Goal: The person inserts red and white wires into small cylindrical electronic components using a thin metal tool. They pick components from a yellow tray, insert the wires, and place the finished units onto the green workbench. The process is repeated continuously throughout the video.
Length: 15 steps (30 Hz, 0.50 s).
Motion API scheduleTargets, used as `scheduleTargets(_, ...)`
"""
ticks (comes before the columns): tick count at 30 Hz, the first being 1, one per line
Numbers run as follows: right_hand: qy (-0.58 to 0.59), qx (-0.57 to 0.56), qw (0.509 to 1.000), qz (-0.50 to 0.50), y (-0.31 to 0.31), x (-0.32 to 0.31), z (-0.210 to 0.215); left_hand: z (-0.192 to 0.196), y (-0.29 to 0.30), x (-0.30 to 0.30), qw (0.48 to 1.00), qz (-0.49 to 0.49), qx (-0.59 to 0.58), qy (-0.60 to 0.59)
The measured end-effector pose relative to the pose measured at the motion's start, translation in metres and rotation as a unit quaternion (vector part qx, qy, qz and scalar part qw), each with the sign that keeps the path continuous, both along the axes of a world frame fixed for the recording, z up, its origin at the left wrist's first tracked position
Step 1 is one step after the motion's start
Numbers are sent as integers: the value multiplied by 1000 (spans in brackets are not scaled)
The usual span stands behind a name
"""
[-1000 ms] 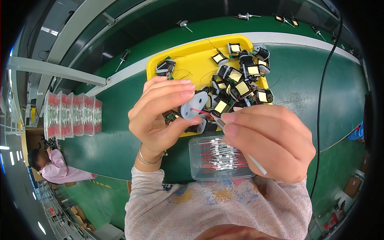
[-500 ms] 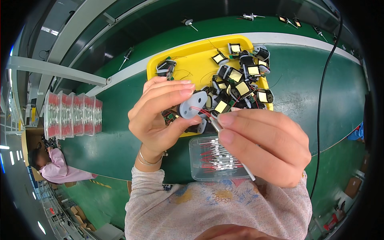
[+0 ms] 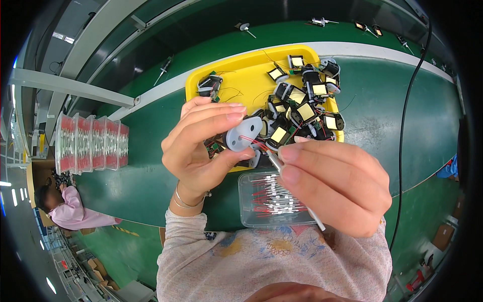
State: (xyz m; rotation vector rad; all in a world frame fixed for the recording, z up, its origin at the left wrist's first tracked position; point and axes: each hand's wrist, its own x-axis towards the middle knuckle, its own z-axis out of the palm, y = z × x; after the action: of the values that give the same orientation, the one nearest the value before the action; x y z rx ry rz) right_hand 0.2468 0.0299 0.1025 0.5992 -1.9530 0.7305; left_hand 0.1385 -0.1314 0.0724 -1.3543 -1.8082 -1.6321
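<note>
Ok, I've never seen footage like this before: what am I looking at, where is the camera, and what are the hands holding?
There is no machine here: a person works with two bare hands. The round, bent picture comes from a fisheye camera worn on the head, looking down, so the forearms enter from below. The left hand pinches a small pale grey plastic disc with thin red wire at it. The right hand holds a slim white rod-like tool with its tip near that disc. Below lies a green work surface with a yellow plastic tray of small black coil parts with yellow tape, a clear plastic box of red-and-silver leads, and a row of clear boxes with red contents at left.
</note>
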Motion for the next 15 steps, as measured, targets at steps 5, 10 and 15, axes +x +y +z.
scheduleTargets(5, -2, -16, 1000, -9, -2, -1, -1, -1, 0, 0, 1000, 1, 1, -3)
scheduleTargets(10, 5, -50, 999, 18, 0, -19, -13, 3, 1, 1, 998, -17, -53, 32)
scheduleTargets(15, -122, -119, 984, 46, 6, -20, -8, 0, 7, 11, 987, -98, 4, -125)
